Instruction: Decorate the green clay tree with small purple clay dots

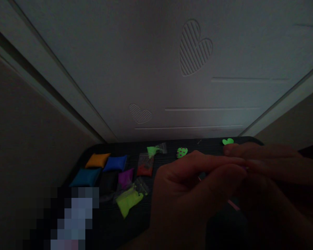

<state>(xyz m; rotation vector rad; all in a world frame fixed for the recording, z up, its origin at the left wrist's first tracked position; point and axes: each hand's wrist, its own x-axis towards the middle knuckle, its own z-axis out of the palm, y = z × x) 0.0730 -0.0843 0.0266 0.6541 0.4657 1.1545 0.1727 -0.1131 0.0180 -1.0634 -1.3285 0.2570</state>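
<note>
In dim light my left hand (195, 187) and my right hand (271, 166) meet fingertip to fingertip over a black ribbed tray (135, 222). Both pinch something small between them that I cannot make out; a pink bit (233, 205) shows just below the fingers. On the tray lie small clay packets: orange (97, 160), blue (115, 162), teal (85, 176), black (108, 182), purple (125, 177), red (145, 166), a bright green one (154, 150) and a yellow-green one (129, 200). A green spotted shape (182, 152) and a green heart shape (227, 141) lie at the tray's far edge.
A white panel with two embossed striped hearts (195, 47) rises behind the tray. A beige wall (23, 132) stands to the left. A blurred patch (73, 218) covers the lower left.
</note>
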